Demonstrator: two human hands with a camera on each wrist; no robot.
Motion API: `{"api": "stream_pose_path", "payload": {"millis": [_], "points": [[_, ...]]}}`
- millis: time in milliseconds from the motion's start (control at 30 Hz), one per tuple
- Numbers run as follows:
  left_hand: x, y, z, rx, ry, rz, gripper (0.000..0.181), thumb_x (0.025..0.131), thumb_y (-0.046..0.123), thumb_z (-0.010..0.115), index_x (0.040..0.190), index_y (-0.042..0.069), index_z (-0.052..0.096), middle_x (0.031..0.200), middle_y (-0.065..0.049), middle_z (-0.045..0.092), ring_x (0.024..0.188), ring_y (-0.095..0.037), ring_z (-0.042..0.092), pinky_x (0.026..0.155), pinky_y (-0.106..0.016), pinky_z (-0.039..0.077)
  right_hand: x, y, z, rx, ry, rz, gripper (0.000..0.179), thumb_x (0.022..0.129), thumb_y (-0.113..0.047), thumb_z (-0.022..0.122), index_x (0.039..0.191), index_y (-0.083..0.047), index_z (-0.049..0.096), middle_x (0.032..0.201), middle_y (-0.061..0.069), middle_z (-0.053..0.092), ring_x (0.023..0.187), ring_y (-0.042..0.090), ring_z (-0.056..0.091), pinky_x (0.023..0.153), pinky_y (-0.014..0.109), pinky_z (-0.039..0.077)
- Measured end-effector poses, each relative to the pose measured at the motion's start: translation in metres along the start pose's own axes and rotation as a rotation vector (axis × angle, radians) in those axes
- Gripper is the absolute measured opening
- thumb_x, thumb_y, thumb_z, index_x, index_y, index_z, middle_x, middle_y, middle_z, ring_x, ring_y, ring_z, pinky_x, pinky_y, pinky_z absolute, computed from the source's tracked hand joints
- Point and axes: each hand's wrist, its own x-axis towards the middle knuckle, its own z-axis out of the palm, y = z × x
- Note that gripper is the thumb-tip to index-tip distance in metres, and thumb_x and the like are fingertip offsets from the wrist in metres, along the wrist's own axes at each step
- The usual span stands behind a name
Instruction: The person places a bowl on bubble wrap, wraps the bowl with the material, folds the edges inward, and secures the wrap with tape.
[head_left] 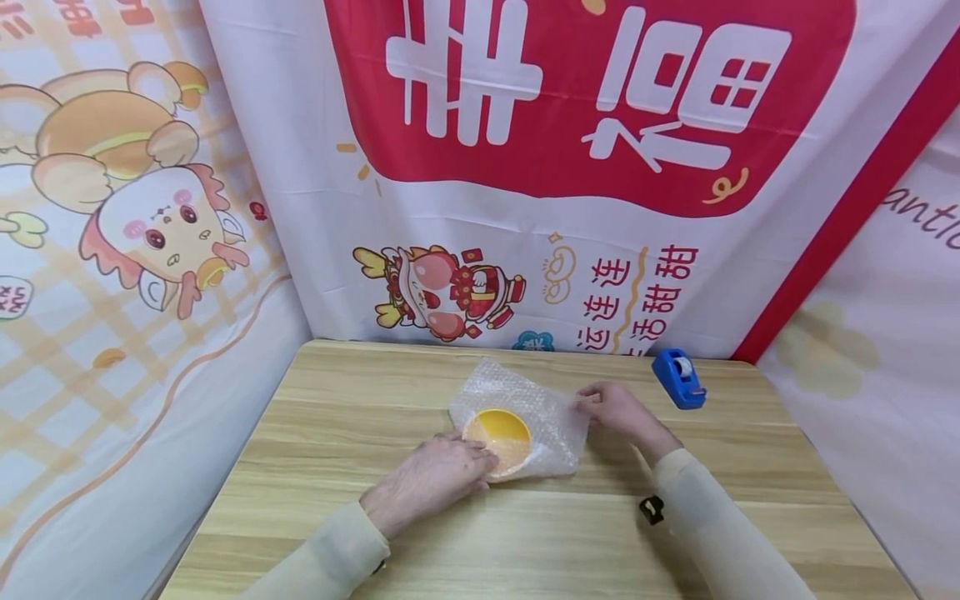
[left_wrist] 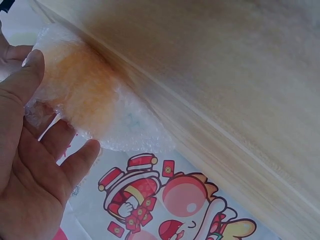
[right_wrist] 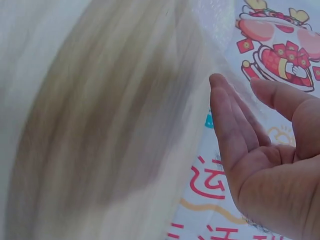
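Currently, left fingers (left_wrist: 82,162) grip the yellow bowl's (head_left: 504,427) edge; right fingers (right_wrist: 230,120) pinch bubble wrap (head_left: 553,433).

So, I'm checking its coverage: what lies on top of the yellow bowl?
Bubble wrap lies over the near part of the yellow bowl, with the left hand touching the wrap. The far inside shows uncovered; near-side details are veiled by the wrap.
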Motion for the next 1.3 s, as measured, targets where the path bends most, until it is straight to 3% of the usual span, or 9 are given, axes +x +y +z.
{"api": "stream_pose_path", "payload": {"millis": [167,567,767,1100,1300], "points": [[0.002,0.0,0.0,0.001,-0.001,0.001,0.026,0.113,0.04,0.079,0.134,0.024,0.082,0.132,0.007,0.089,0.13,-0.013,0.081,0.125,-0.045,0.063,-0.007,0.0,0.001,0.038,-0.07,-0.027,0.041,0.123,-0.029,0.062,0.149,-0.001,0.076,0.147,0.019,0.081,0.127,0.026,0.077,0.117,0.055,0.068],[0.003,0.0,-0.002,-0.03,-0.018,-0.02,0.026,0.113,0.04,0.079,0.135,0.026,0.082,0.13,0.009,0.089,0.125,-0.011,0.081,0.124,-0.044,0.063,-0.023,-0.027,-0.002,0.128,-0.053,-0.086,0.043,0.125,-0.026,0.059,0.158,-0.002,0.069,0.154,0.022,0.076,0.14,0.036,0.076,0.122,0.058,0.065],[0.004,0.0,-0.001,-0.04,-0.017,-0.021,0.023,0.113,0.039,0.08,0.132,0.027,0.083,0.126,0.009,0.089,0.121,-0.01,0.081,0.121,-0.043,0.064,-0.032,-0.041,-0.004,0.149,-0.069,-0.096,0.044,0.126,-0.026,0.056,0.162,-0.001,0.066,0.153,0.021,0.078,0.14,0.035,0.078,0.125,0.059,0.063],[0.005,0.0,0.0,0.008,-0.008,-0.007,0.023,0.111,0.041,0.081,0.13,0.028,0.082,0.128,0.011,0.089,0.123,-0.009,0.082,0.117,-0.041,0.066,-0.041,-0.059,0.004,0.193,-0.084,-0.187,0.041,0.126,-0.02,0.054,0.158,0.001,0.068,0.147,0.021,0.082,0.132,0.03,0.082,0.114,0.045,0.071],[0.006,-0.001,0.001,-0.012,-0.002,0.0,0.02,0.109,0.041,0.081,0.125,0.029,0.083,0.123,0.012,0.089,0.117,-0.007,0.082,0.116,-0.037,0.065,-0.043,-0.068,0.013,0.193,-0.092,-0.238,0.039,0.125,-0.019,0.056,0.154,0.003,0.071,0.144,0.022,0.083,0.129,0.031,0.083,0.11,0.046,0.072]]}}
